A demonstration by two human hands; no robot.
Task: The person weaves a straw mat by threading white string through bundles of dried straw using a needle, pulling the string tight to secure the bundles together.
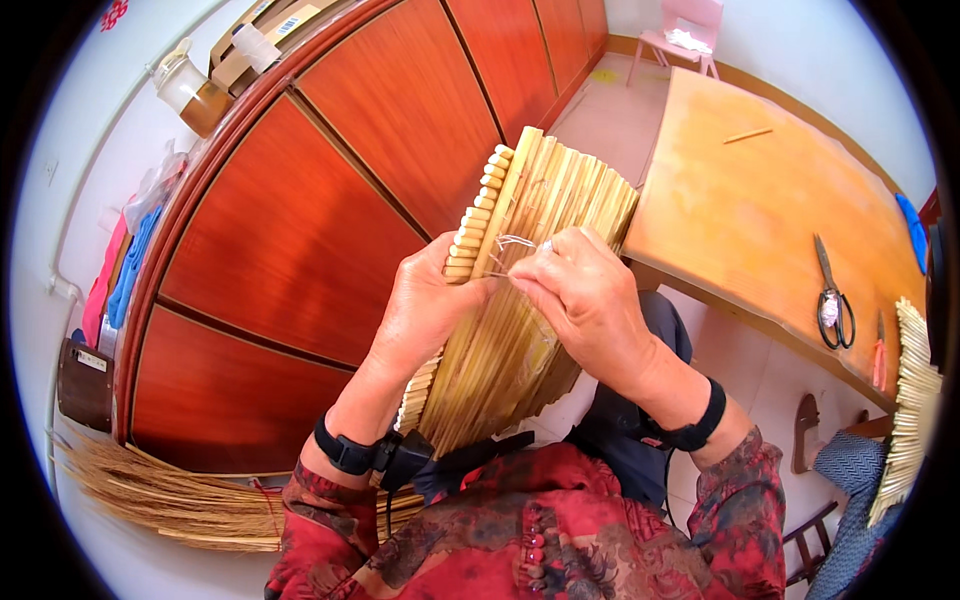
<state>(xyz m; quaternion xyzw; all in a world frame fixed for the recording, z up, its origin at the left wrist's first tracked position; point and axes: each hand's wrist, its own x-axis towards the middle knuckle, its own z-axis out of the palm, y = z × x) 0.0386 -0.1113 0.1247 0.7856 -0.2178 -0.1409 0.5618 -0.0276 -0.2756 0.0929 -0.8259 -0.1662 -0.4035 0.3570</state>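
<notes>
A panel of pale plant stalks (pixel 540 215) stands upright in front of me, its stalks laid side by side and bound together. Cut stalk ends line its left edge. My left hand (pixel 420 300) is closed around that edge, the thumb on the near face. On the same face, my right hand (pixel 590 305) has its fingertips pinched together on white thread (pixel 515 241). The thread loops above the fingers, and a short taut length runs toward the left thumb. Whether a needle is in the pinch is hidden.
At right a wooden table (pixel 740 180) carries black-handled scissors (pixel 830 295), a red-handled tool (pixel 880 355) and a short stalk (pixel 748 135). A red-brown cabinet (pixel 290 250) stands left, a bundle of long stalks (pixel 180 500) below it. Another person's patterned sleeve (pixel 850 480) shows beside a second stalk panel (pixel 908 400).
</notes>
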